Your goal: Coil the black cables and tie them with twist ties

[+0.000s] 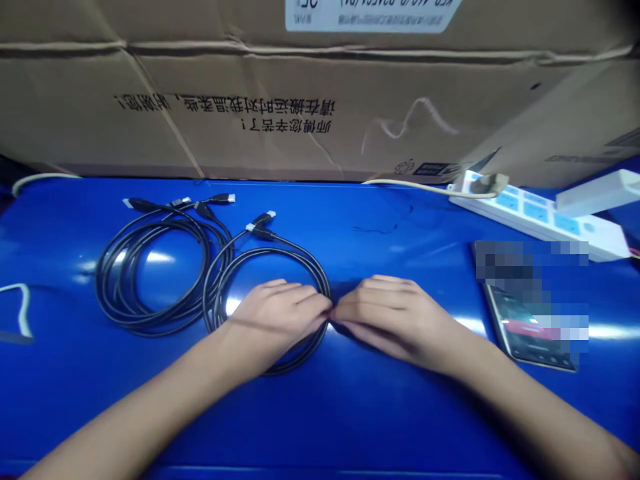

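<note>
Fingertips hidden where the left hand [283,310] meets the right hand [395,317].
What they pinch seems too blurred to tell, and the left hand covers part of a round black cable coil [273,251]. A dark rectangular phone [520,340] is largely pixelated. The top edge cuts a white printed label [370,15], the right edge a white plastic adapter [600,193].
</note>
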A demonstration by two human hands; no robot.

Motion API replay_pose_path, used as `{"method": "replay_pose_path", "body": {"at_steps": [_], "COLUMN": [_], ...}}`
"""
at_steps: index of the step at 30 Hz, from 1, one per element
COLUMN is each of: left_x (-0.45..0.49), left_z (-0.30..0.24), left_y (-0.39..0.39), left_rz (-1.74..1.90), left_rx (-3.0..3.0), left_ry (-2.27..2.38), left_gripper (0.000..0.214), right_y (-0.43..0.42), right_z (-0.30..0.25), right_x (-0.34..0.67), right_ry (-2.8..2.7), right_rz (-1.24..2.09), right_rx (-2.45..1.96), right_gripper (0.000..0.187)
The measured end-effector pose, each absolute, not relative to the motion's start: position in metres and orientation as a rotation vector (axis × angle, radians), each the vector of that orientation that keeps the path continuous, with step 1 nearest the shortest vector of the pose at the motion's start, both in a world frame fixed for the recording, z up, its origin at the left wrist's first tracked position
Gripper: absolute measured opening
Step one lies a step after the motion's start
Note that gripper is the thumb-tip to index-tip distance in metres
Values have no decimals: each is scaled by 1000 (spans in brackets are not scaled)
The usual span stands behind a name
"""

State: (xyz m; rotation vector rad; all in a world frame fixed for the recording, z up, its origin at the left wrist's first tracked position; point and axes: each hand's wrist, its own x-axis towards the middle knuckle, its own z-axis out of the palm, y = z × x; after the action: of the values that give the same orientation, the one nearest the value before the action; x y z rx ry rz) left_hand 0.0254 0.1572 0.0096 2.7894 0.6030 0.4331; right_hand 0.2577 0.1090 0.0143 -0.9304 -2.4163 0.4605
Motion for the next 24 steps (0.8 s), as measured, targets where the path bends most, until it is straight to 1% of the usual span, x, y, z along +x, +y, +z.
{"method": "replay_pose_path", "body": {"at_steps": [5,9,14,20,24], "left_x": [25,25,26,26,27], "left_z": [8,8,5,5,6], "left_y": [156,156,157,158,157], "left_rz": [479,459,489,453,451], "left_rx": [2830,2774,2726,2726,2723], "left_ry": [609,587,586,595,603], "left_gripper": [30,24,16,16,19], "right_y": [108,109,112,112,111], "right_z": [15,20,21,18,19], "right_x": [252,256,263,261,258], "right_ry": [-2180,-2165,-2265,-2440,-2387], "right_rz": [831,1013,937,618,637], "right_rx": [-1043,-1098,-1010,-922,-1019], "right_gripper": [15,16,16,20,18]}}
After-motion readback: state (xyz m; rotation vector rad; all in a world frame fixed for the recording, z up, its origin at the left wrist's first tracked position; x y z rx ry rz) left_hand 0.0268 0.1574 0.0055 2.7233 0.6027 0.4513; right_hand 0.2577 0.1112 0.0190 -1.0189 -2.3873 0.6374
